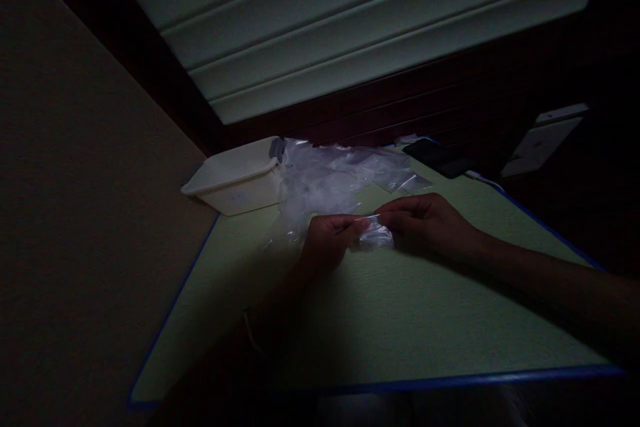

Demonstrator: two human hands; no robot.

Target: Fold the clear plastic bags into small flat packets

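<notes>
Between my hands, above the middle of the pale green table (425,320), is a small clear plastic bag (376,235) that catches the light. My left hand (327,238) pinches its left side between thumb and fingers. The upper right corner is pinched by my right hand (425,219), with the fingers curled in. Whether anything lies inside the bag is too dark to tell. Just beyond my hands spreads a heap of clear plastic bags (330,177), its near left part reaching close to my left hand.
A white plastic bin (235,180) with a grey handle stands at the back left, touching the heap. At the back right lies a dark phone (437,157) beside a white cable (484,180). A white box (540,143) is farther right. A wall (100,213) borders the left.
</notes>
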